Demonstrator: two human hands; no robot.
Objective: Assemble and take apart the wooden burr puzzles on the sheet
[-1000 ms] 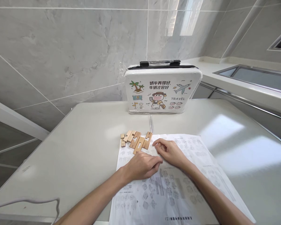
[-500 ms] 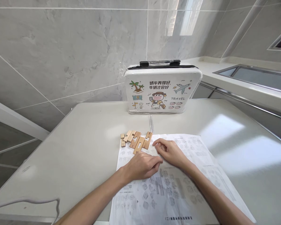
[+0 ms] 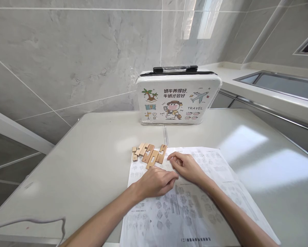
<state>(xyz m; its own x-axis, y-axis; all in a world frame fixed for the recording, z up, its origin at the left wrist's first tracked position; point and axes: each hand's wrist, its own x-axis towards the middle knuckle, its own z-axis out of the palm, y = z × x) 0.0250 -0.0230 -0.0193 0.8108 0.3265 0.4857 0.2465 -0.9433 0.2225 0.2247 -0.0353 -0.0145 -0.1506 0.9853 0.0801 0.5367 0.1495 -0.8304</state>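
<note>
My left hand [image 3: 157, 181] rests loosely curled on the printed sheet [image 3: 179, 206], its fingers folded together, and I see nothing in it. My right hand [image 3: 186, 166] lies on the same sheet, fingers bent inward, thumb close to them, with no object showing. Just beyond my left hand, a flat wooden puzzle piece with a slot [image 3: 152, 160] lies by its knuckles. Beside it are another notched wooden piece [image 3: 161, 154], nearest my right fingertips, and a darker notched piece [image 3: 148, 153]. Smaller wooden blocks [image 3: 134, 157] sit at the left of the group.
A white case [image 3: 179, 99] with cartoon prints and a black handle stands upright at the back of the pale table [image 3: 92, 161], wrapped in clear plastic. A grey tiled wall [image 3: 79, 51] rises behind. A pale cord [image 3: 40, 220] is at the lower left.
</note>
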